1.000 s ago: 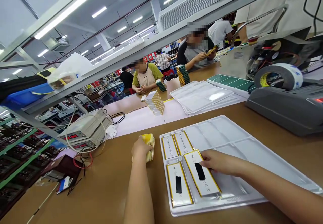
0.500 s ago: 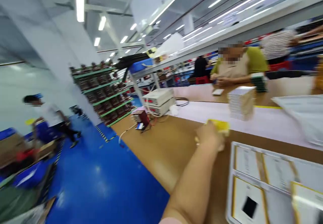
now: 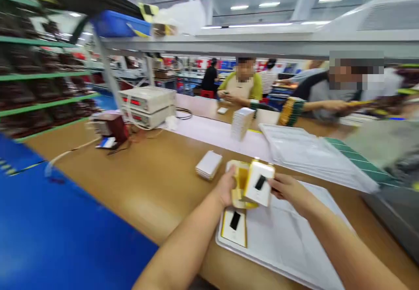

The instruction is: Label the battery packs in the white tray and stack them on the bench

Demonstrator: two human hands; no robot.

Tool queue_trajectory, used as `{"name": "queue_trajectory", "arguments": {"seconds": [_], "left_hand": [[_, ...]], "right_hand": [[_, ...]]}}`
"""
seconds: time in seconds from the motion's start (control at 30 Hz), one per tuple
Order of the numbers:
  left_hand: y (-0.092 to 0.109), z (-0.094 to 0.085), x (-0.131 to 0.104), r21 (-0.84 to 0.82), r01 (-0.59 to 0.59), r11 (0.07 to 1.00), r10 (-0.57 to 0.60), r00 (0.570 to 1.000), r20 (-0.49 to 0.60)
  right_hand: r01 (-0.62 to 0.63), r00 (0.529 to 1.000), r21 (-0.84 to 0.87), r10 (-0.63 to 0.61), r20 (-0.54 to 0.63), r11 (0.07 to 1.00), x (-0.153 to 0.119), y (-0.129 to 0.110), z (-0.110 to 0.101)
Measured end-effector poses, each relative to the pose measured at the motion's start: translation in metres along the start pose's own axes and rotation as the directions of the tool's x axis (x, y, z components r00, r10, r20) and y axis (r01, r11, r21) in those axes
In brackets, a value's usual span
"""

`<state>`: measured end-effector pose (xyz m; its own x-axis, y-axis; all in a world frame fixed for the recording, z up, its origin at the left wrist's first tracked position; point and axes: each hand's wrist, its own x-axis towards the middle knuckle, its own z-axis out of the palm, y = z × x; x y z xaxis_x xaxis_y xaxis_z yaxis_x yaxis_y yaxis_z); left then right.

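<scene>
My left hand (image 3: 226, 187) is closed around a bundle of flat white packs with yellow edges (image 3: 242, 179), probably batteries. Between the fingers of my right hand (image 3: 290, 190) is the edge of another flat white pack (image 3: 258, 183), with yellow edging and a black patch. It is tilted and overlaps the left hand's bundle. Both hands are over the near left part of a white tray (image 3: 278, 242). One similar pack (image 3: 234, 228) lies in the tray's near left corner. Beyond my left hand, a small stack of white packs (image 3: 209, 164) rests on the brown table.
A taller white stack (image 3: 242, 123) stands farther back. Nested white trays (image 3: 304, 150) lie at the right. Two boxed instruments (image 3: 149, 107) and a dark red device (image 3: 113, 131) with cables stand left. An overhead shelf (image 3: 229, 46) spans the table; co-workers (image 3: 244, 85) sit opposite.
My view has swung right. Both hands now hold packs over the tray, where one arm reached across the table before. Several packs lay in the tray; now I see one there.
</scene>
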<state>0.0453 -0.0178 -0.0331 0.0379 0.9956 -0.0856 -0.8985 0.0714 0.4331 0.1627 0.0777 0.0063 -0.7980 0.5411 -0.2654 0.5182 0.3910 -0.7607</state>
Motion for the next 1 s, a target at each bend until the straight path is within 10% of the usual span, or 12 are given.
{"name": "queue_trajectory", "arguments": {"seconds": [0.17,0.43,0.63,1.0], "left_hand": [[0.006,-0.005,0.006,-0.054,-0.021,0.998,0.023,0.999,0.050],[0.007,-0.006,0.006,-0.086,-0.042,0.995,0.046,0.998,0.043],[0.014,-0.008,0.006,-0.167,-0.154,0.974,0.142,0.986,-0.086],[0.018,-0.007,0.009,-0.046,-0.276,0.960,0.232,0.878,-0.419]], "right_hand": [[0.032,0.999,0.169,-0.027,-0.037,0.985,0.001,-0.009,-0.016],[-0.051,0.991,-0.579,-0.031,-0.130,0.814,0.008,-0.033,-0.024],[-0.270,0.958,-0.748,0.089,-0.274,0.606,0.018,0.007,-0.049],[-0.273,0.958,-0.567,0.163,-0.237,0.777,0.037,0.044,-0.038]]}}
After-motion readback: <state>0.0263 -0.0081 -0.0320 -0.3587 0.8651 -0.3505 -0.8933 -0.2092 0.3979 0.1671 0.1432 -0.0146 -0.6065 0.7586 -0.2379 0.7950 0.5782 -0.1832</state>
